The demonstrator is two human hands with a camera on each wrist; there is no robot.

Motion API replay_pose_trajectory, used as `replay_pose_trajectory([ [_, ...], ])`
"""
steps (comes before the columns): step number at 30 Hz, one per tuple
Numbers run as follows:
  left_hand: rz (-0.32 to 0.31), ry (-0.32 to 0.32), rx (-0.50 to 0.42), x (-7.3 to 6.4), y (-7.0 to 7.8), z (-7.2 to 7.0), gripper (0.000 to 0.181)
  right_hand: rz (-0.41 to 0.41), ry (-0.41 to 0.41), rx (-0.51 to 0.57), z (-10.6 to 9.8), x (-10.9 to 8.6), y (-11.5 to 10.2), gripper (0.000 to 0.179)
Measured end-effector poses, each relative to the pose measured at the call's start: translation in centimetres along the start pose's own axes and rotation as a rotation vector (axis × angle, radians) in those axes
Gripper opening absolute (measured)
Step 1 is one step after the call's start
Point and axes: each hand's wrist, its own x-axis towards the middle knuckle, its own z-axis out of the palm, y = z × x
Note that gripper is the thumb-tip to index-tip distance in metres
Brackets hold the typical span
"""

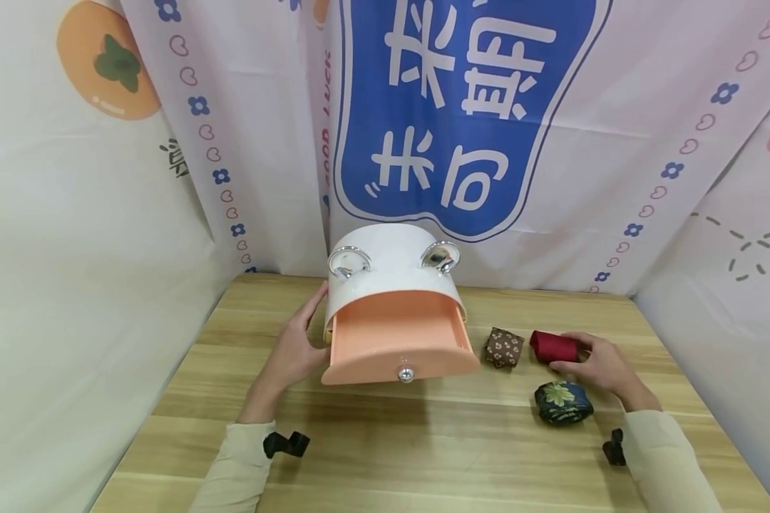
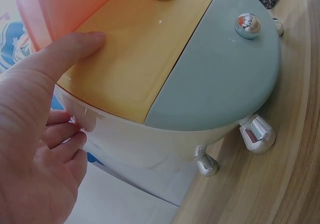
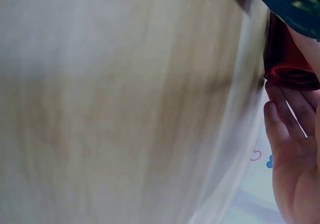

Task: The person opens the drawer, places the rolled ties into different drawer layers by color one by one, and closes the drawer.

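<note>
A white rounded drawer cabinet [image 1: 391,260] stands at the back of the table, its peach top drawer [image 1: 398,367] pulled out and bare inside. My left hand [image 1: 298,349] is at the cabinet's left side. In the left wrist view its thumb lies on the yellow drawer front [image 2: 130,54], with the other fingers along the white side wall. A rolled red necktie [image 1: 554,347] is between the thumb and fingers of my right hand [image 1: 599,363]. Beside it lie a rolled brown flowered necktie [image 1: 504,348] and a rolled dark blue floral one [image 1: 562,403].
Below the yellow drawer is a closed blue-green drawer [image 2: 220,69] with a silver knob. Silver feet [image 2: 257,134] hold the cabinet up. Two shiny rings [image 1: 349,262] stick up from its top. Printed cloth [image 1: 269,142] hangs behind the wooden table [image 1: 385,456].
</note>
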Motion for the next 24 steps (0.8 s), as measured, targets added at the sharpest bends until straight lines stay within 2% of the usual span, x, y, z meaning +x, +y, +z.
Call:
replay_pose_trajectory([
  [9, -0.008, -0.004, -0.009, 0.0, 0.3, 0.0, 0.109, -0.002, 0.006, 0.093, 0.2, -0.5, -0.8, 0.073],
  [24, -0.001, -0.001, -0.009, 0.0, 0.1, 0.0, 0.108, -0.059, 0.062, 0.032, -1.9, -1.6, -2.6, 0.072],
])
